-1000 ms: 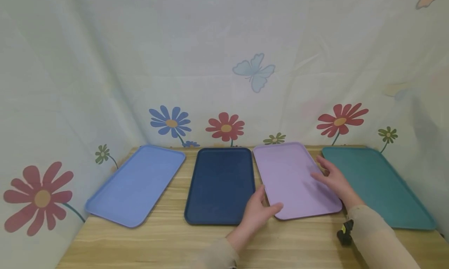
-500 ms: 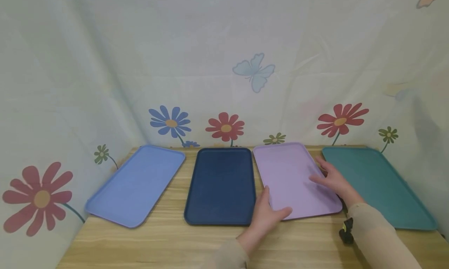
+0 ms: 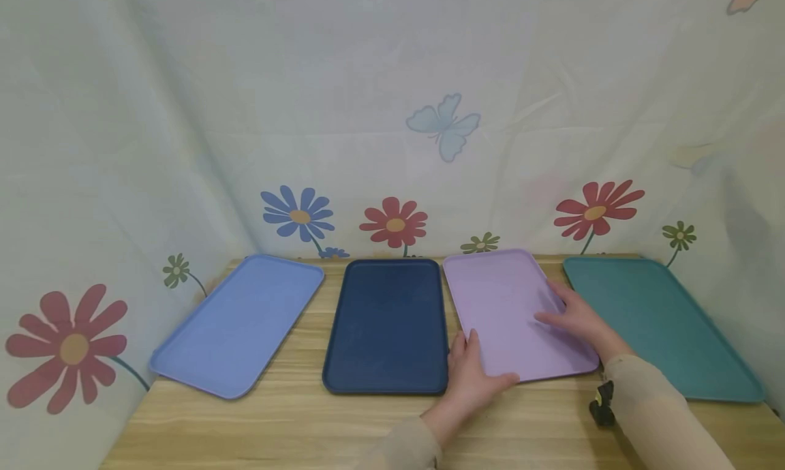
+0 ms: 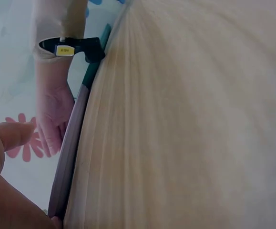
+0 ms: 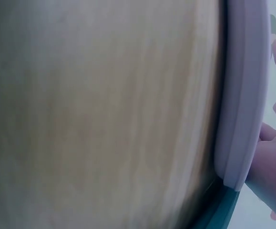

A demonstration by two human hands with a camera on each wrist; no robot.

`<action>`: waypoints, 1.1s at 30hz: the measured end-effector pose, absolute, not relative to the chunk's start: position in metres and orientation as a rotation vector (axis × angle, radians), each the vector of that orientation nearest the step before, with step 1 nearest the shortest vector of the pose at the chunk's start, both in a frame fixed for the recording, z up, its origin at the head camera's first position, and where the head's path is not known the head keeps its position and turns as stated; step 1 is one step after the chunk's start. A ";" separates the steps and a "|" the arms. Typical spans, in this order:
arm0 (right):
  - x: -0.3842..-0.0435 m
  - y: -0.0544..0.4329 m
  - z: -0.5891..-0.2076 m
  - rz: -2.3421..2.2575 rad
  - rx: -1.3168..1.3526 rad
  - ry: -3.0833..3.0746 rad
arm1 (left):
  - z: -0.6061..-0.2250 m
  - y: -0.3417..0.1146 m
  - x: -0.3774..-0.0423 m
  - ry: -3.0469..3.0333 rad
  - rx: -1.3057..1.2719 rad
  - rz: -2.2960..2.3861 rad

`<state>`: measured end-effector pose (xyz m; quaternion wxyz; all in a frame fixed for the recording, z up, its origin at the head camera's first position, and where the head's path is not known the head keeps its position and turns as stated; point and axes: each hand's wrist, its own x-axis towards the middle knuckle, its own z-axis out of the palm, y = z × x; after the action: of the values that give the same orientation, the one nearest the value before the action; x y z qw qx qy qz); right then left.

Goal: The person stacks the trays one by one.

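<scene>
A purple rectangular tray (image 3: 503, 306) lies on the wooden table, between a dark blue tray (image 3: 386, 320) and a green tray (image 3: 656, 320). At its near left corner is my left hand (image 3: 469, 385), fingers along the left edge and thumb spread out over the front edge. My right hand (image 3: 579, 320) is at the right edge, its thumb reaching over the purple surface and its fingers extended toward the gap beside the green tray. The left wrist view has the purple tray's edge (image 4: 70, 152) low, with a fingertip of my left hand at its underside. Neither hand curls round the tray.
At the far left a light blue tray (image 3: 239, 320) lies at an angle. Behind the table hangs a white cloth (image 3: 343, 102) printed with flowers and a butterfly. A black wrist camera (image 3: 602, 405) is strapped to the right sleeve.
My left hand has moved right, over the purple tray's near left corner. The right hand has shifted slightly left and toward me. The trays look almost unmoved.
</scene>
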<state>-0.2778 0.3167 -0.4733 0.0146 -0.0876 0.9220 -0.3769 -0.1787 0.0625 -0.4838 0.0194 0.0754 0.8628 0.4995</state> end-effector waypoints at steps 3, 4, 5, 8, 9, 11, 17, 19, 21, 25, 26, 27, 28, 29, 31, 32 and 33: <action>-0.278 0.316 -0.474 -1.148 -0.281 2.884 | -0.484 0.062 -0.178 2.714 0.254 1.511; -0.277 0.316 -0.474 -1.138 -0.284 2.888 | -0.484 0.063 -0.178 2.721 0.255 1.490; -0.278 0.316 -0.475 -1.133 -0.287 2.890 | -0.484 0.063 -0.178 2.738 0.262 1.468; -0.278 0.317 -0.476 -1.115 -0.294 2.901 | -0.485 0.064 -0.176 2.781 0.279 1.392; -0.278 0.317 -0.476 -1.107 -0.294 2.905 | -0.485 0.064 -0.176 2.799 0.288 1.369; -0.279 0.318 -0.476 -1.091 -0.299 2.917 | -0.484 0.064 -0.175 2.827 0.297 1.324; -0.279 0.320 -0.479 -1.065 -0.333 2.952 | -0.486 0.066 -0.173 2.931 0.315 1.189; -0.279 0.321 -0.481 -1.083 -0.349 2.959 | -0.487 0.067 -0.172 2.949 0.311 1.160; -0.279 0.321 -0.483 -1.097 -0.344 2.968 | -0.487 0.067 -0.172 2.947 0.299 1.148; -0.278 0.320 -0.482 -1.114 -0.286 2.957 | -0.486 0.067 -0.173 2.919 0.268 1.201; -0.278 0.320 -0.481 -1.109 -0.271 2.957 | -0.487 0.067 -0.174 2.908 0.258 1.224; -0.278 0.319 -0.480 -1.104 -0.266 2.953 | -0.487 0.067 -0.174 2.901 0.248 1.246; -0.278 0.319 -0.479 -1.088 -0.258 2.958 | -0.487 0.067 -0.175 2.895 0.239 1.266; -0.277 0.318 -0.478 -1.070 -0.255 2.966 | -0.488 0.067 -0.175 2.895 0.233 1.280; -0.277 0.318 -0.476 -1.026 -0.254 2.983 | -0.488 0.067 -0.175 2.904 0.230 1.297; -0.278 0.318 -0.476 -1.009 -0.261 2.991 | -0.489 0.067 -0.175 2.911 0.231 1.299; -0.278 0.318 -0.477 -0.992 -0.270 3.001 | -0.489 0.067 -0.175 2.918 0.233 1.298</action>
<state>-0.2779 0.3179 -0.4768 -0.0155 -0.0850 0.9459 -0.3128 -0.1754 0.0668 -0.4891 -0.0303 0.0727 0.9109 0.4051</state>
